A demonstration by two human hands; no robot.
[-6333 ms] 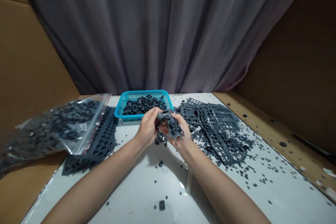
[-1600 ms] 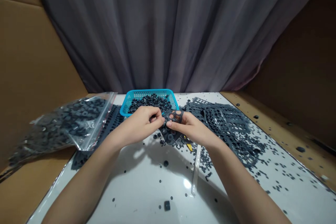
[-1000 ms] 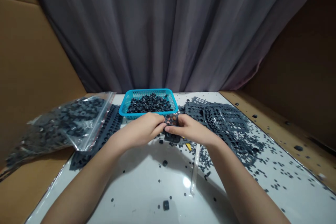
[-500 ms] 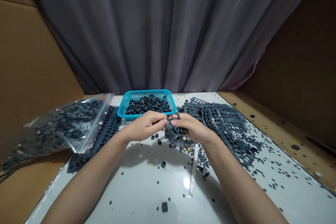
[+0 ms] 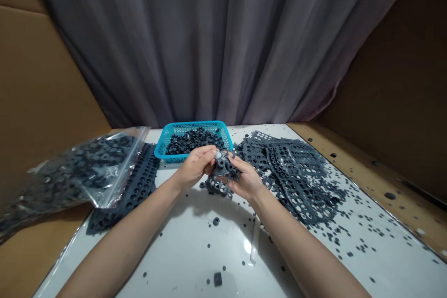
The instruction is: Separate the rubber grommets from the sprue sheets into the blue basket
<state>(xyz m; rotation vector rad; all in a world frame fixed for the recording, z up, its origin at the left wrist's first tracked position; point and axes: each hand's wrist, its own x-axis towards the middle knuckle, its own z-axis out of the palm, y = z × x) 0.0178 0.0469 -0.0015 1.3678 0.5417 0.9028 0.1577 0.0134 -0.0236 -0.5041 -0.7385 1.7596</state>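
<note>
Both my hands meet over the white table (image 5: 195, 247), just in front of a blue basket (image 5: 161, 146) filled with small black rubber rings. My right hand (image 5: 244, 179) is closed around a crumpled piece of dark grey rubber sheet (image 5: 218, 182) that carries several rings. My left hand (image 5: 195, 167) pinches at the top of that same piece with thumb and fingertips. Part of the sheet hangs below my fingers.
A clear zip bag (image 5: 73, 172) of black rings lies at the left on a stack of full rubber sheets (image 5: 134, 188). A heap of punched-out sheets (image 5: 289, 172) spreads at the right. Loose rings and small plugs dot the table; cardboard walls and a grey curtain enclose it.
My hands have lifted the rubber piece slightly and drawn it closer together; the right hand turned palm-up under it, and the piece is now more bunched than half a second ago.
</note>
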